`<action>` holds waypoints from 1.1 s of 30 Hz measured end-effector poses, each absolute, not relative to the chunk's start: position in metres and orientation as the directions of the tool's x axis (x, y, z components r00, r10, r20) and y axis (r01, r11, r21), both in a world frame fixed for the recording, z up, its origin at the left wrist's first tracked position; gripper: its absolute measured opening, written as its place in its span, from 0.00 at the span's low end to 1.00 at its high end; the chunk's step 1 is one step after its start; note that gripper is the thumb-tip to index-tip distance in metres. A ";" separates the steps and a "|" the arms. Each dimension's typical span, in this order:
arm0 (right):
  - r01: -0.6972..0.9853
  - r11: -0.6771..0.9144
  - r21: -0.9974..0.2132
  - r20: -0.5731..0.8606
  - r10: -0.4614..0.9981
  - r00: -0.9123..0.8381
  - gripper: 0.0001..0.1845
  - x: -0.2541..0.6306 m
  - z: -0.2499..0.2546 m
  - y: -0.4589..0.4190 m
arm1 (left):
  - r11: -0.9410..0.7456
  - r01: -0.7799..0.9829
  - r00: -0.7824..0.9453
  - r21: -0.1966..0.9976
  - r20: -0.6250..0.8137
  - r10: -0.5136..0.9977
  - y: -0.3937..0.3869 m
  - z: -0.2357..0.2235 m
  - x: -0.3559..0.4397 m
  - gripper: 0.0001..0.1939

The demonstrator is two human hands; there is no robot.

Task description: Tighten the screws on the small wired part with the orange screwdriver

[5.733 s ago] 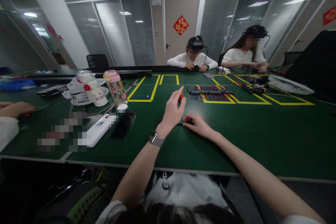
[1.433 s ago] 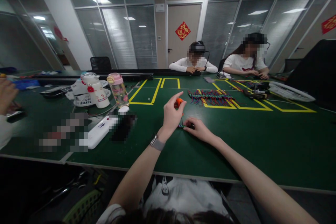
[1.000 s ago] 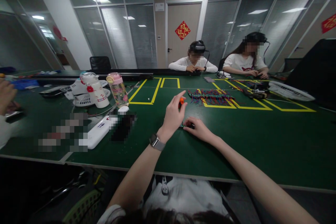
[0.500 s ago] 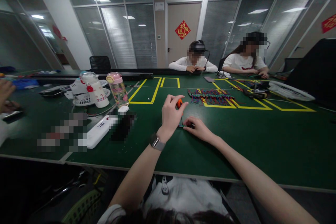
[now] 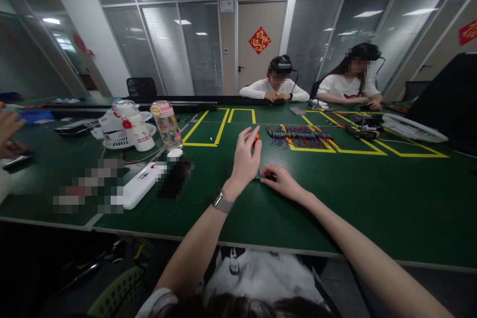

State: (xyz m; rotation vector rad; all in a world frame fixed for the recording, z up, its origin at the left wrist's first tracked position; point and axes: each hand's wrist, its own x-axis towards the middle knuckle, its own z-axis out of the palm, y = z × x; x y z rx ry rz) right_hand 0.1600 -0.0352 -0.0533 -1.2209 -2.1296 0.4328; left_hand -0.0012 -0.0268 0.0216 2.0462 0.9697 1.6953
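My left hand (image 5: 246,156), with a watch on its wrist, is around the orange handle of a screwdriver (image 5: 257,137). The handle is mostly hidden behind my fingers; its thin dark shaft points down to a small green circuit board (image 5: 258,177) on the table. My right hand (image 5: 281,182) rests on the table and pinches the right end of that board between thumb and fingers. A row of green boards with red and blue wires (image 5: 301,135) lies beyond my hands.
On the left stand a white bottle (image 5: 140,131) and a pink-lidded bottle (image 5: 167,126), near a white power bank (image 5: 139,189). Yellow tape (image 5: 201,145) marks the green table (image 5: 335,203). Two people (image 5: 278,87) sit opposite; another person's hand (image 5: 11,131) is at far left.
The fingers of my left hand have turned and straightened around the screwdriver handle, hiding more of it. My right hand stays in place on the board.
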 end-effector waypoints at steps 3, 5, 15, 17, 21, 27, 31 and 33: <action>0.643 0.519 -0.564 0.370 0.854 -0.365 0.02 0.160 -0.055 -0.034 | -0.714 0.102 0.236 0.693 0.680 0.694 -0.026 0.021 0.000 0.17; 0.642 0.516 -0.567 0.370 0.856 -0.361 0.02 0.160 -0.056 -0.033 | -0.725 0.203 0.159 0.658 0.709 0.687 -0.028 0.021 0.000 0.13; 0.643 0.521 -0.561 0.371 0.853 -0.366 0.03 0.161 -0.055 -0.034 | -0.702 0.183 0.137 0.688 0.689 0.712 -0.026 0.020 0.000 0.14; 0.646 0.517 -0.562 0.369 0.855 -0.364 0.03 0.160 -0.054 -0.034 | -0.692 0.359 0.033 0.626 0.733 0.680 -0.027 0.020 -0.001 0.13; 0.645 0.517 -0.563 0.369 0.855 -0.364 0.03 0.160 -0.054 -0.034 | -0.731 0.348 0.051 0.587 0.767 0.640 -0.029 0.021 0.000 0.13; 0.641 0.517 -0.568 0.373 0.856 -0.359 0.03 0.160 -0.055 -0.034 | -0.748 0.382 0.056 0.543 0.794 0.605 -0.031 0.021 0.001 0.10; 0.644 0.519 -0.562 0.375 0.854 -0.360 0.02 0.159 -0.054 -0.035 | -0.780 0.248 0.170 0.574 0.767 0.618 -0.030 0.022 0.002 0.16; 0.645 0.524 -0.556 0.382 0.850 -0.362 0.02 0.159 -0.054 -0.035 | -0.768 0.127 0.289 0.628 0.717 0.634 -0.029 0.022 0.002 0.17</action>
